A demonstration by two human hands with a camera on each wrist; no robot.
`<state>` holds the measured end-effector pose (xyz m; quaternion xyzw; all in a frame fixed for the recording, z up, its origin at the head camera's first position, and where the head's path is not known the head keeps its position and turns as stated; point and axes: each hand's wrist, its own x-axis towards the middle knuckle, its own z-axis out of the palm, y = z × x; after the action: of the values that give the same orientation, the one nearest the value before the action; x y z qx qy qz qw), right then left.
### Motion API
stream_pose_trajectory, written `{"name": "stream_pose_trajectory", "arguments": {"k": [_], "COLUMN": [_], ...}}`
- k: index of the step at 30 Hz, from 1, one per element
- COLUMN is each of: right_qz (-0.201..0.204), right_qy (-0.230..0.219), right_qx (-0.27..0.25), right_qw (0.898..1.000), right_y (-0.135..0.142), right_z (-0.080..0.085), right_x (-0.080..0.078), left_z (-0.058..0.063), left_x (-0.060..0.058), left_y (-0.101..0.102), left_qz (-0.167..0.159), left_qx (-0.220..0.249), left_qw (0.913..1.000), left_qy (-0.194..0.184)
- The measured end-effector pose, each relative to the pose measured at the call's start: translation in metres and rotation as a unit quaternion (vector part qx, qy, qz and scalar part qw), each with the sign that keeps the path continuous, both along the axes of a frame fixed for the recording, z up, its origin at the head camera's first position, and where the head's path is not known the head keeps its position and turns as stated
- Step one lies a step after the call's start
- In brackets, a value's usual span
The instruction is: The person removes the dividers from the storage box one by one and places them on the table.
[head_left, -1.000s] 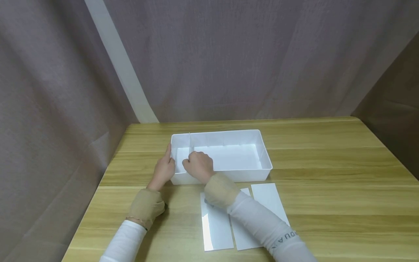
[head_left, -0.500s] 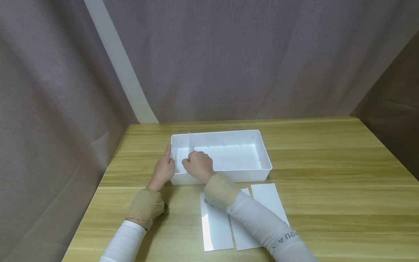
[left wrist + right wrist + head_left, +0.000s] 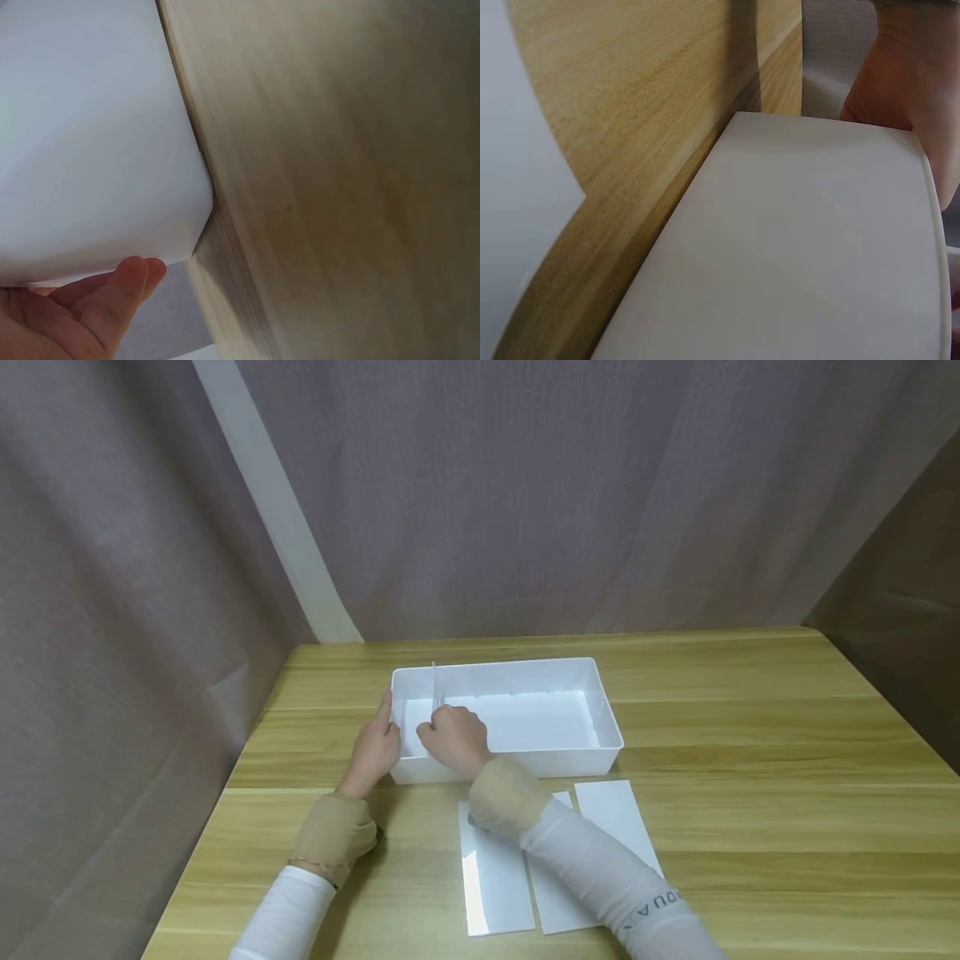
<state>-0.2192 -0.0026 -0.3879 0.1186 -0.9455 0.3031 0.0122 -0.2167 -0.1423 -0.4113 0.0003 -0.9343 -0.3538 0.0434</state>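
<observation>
A white rectangular storage box (image 3: 517, 763) stands on the wooden table. Across its left part runs a thin white divider (image 3: 436, 683), upright, its far end poking slightly above the rim. My left hand (image 3: 372, 747) grips the box's left end, the index finger lying along the outer wall; the left wrist view shows fingertips (image 3: 131, 274) against that wall. Reaching over the near wall, my right hand (image 3: 455, 739) is curled at the near end of the divider and appears to pinch it. Its fingertips are hidden in the head view and out of the right wrist view.
Several flat white panels (image 3: 498, 881) lie side by side in front of the box, partly under the right forearm (image 3: 592, 852). Curtains (image 3: 525, 502) hang behind the table and at its sides. The table (image 3: 780, 760) extends to the right.
The divider's far end has risen very slightly above the rim compared with one second ago. Both hands and the box hold practically the same position.
</observation>
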Motion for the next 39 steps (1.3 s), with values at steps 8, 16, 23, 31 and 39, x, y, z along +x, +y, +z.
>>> {"name": "stream_pose_trajectory", "arguments": {"k": [8,16,23,31,39], "right_qz": [0.002,0.001,-0.001,-0.003,-0.002], "right_qy": [0.006,0.012,0.009,0.014,0.017], "right_qx": [-0.007,-0.006,-0.005,-0.001,-0.002], "right_qw": [1.000,1.000,1.000,1.000,1.000], "right_y": [0.0001,0.0002,0.0002,0.0001,0.0000], "right_z": [0.0012,0.0034,0.0041,0.0063,0.0067], "right_x": [0.0002,0.0006,0.0002,-0.0003,-0.0012], "left_z": [-0.0007,-0.0009,-0.0017,-0.0010,-0.0007], "left_x": [-0.0001,0.0005,0.0008,0.0004,0.0004], "left_y": [0.0004,0.0006,0.0009,0.0007,0.0000], "left_qz": [0.002,-0.001,-0.003,-0.002,0.000], "left_qx": [0.000,0.010,0.009,0.011,0.011], "left_qw": [1.0000,1.0000,0.9999,0.9999,0.9999], "left_qy": [-0.003,0.001,0.003,-0.004,-0.005]}}
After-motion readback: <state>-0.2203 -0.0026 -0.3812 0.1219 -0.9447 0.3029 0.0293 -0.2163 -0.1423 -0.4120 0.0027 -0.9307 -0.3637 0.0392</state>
